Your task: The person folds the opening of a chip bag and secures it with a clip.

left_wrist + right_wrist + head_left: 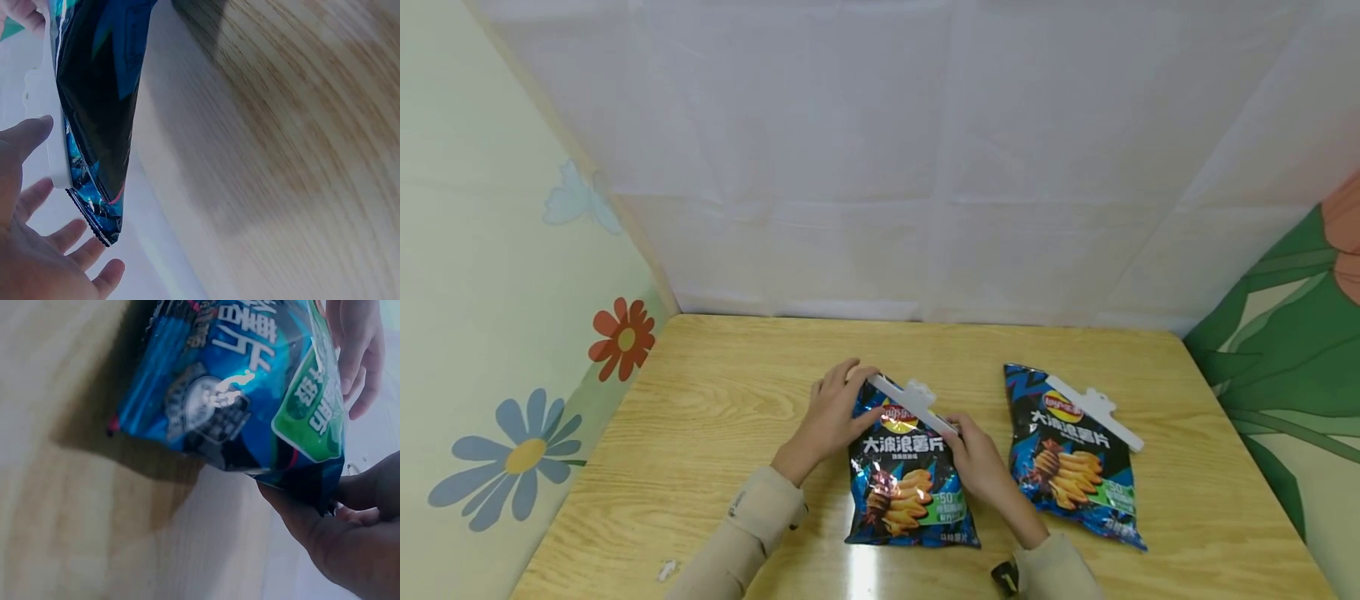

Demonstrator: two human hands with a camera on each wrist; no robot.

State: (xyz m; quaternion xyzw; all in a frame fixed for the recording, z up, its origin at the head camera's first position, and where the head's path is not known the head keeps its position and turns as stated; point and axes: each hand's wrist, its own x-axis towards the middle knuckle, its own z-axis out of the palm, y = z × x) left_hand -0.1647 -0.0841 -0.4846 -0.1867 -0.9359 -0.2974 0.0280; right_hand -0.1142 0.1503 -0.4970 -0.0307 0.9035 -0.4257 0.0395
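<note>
A dark blue bag of potato chips [904,467] is in front of me, printed side up, with a white bag clip [901,397] slanting across its top edge. My right hand [981,462] pinches the bag's upper right corner at the clip's lower end, thumb on the front. At the clip's upper left end is my left hand [829,421], thumb over the bag's front. The left wrist view shows that hand's fingers [70,236] spread loosely behind the bag's corner, thumb at the clip's edge. In the right wrist view, the bag's back [212,412] faces the camera, above the table.
To the right, a second matching chip bag [1067,471] lies on the wooden table [737,358], with its own white clip [1093,410] across its upper right edge. A white cloth [820,250] hangs behind the table. Flower-painted walls [475,292] stand at both sides.
</note>
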